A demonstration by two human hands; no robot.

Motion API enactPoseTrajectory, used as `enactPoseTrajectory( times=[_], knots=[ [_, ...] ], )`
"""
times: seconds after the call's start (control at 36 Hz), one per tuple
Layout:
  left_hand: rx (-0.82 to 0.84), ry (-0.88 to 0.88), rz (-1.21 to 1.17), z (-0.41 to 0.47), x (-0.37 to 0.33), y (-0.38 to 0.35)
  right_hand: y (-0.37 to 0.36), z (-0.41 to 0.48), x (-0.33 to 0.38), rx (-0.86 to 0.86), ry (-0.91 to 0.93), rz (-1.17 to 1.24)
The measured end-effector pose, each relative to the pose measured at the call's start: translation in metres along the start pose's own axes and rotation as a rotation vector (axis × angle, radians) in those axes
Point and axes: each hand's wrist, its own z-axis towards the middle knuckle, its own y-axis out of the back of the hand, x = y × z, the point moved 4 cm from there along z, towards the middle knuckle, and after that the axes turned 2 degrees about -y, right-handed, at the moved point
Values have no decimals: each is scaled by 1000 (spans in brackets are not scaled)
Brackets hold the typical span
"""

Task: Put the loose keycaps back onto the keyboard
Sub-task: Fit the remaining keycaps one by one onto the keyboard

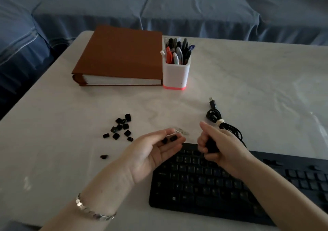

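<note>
2 keycaps lie in the open left hand; right hand grips something dark above the keyboard.

White table is carrying everything: brown binder lying flat at the far left, white pen holder standing just beside it, loose black keycaps sitting scattered left of centre, coiled USB cable lying mid-right, black keyboard sitting at the near edge.

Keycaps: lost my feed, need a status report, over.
Left hand open, two keycaps in palm. Right hand fisted on something dark over keyboard. Loose pile on table. Nothing blocking.
</note>
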Motion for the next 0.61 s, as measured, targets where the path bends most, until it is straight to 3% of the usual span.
enactPoseTrajectory(
  times=[0.08,0.17,0.31,0.47,0.61],
  knots=[
    [19,30,33,1,7,-7,7,-7,2,-50,104,-181],
    [29,44,102,2,13,-11,6,-15,9,-88,356,-510],
    [55,72,171,3,24,-19,6,-19,6,-87,505,-681],
    [70,61,202,1,29,-28,16,-20,3,-110,506,-712],
    [-54,-93,358,4,28,-26,41,-21,0,-138,350,-516]
  ],
)
